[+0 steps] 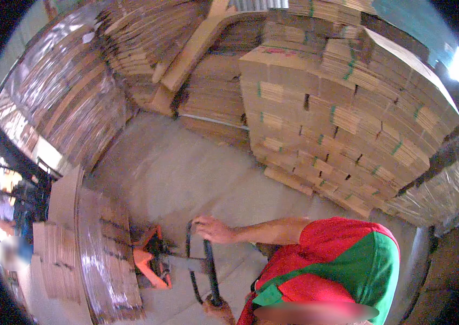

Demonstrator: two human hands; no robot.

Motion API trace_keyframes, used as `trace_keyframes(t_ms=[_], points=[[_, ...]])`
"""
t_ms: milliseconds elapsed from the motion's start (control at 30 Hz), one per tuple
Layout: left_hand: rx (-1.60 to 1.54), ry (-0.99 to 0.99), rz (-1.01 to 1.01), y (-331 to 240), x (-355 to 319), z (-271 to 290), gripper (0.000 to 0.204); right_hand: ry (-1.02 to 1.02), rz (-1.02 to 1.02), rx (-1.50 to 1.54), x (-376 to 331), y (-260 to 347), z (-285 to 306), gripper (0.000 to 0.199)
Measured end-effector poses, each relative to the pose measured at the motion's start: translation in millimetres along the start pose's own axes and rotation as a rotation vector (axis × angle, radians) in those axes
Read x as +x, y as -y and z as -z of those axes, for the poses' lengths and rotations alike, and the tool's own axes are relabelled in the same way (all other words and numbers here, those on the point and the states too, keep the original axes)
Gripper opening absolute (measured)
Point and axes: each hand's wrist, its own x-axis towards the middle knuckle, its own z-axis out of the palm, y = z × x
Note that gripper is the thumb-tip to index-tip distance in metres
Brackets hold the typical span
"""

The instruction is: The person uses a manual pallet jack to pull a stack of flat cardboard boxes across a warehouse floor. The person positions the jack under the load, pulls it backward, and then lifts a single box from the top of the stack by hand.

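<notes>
My right hand [214, 229] is closed over the upper end of the black loop handle of a pallet jack [153, 257]. At the handle's lower end, near the bottom edge, my left hand [220, 311] grips it too; part of that hand is cut off or hidden. The jack has an orange frame, and a grey bar joins it to the handle [211, 271]. Right beyond the jack stands a load of flat brown cardboard [105, 254], partly wrapped in clear film. My right arm, in a red and green sleeve, stretches across from the right.
Tall stacks of bundled cardboard [343, 119] with green straps rise at the right. Film-wrapped stacks [72, 92] line the far left. A wooden beam [191, 57] leans at the back. Concrete floor [170, 162] lies between. Another person [15, 252] is near a dark vehicle [26, 200] at left.
</notes>
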Motion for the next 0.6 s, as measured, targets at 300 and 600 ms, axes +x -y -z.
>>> trace_keyframes(t_ms=[300,600], points=[[-0.098,-0.283,0.195,-53,42,72,0.04,0.113,-0.052,0.308,46,42,12,0.037],[0.374,-0.767,0.187,-177,111,52,0.066,-0.222,0.11,0.305,191,-10,265,0.045]])
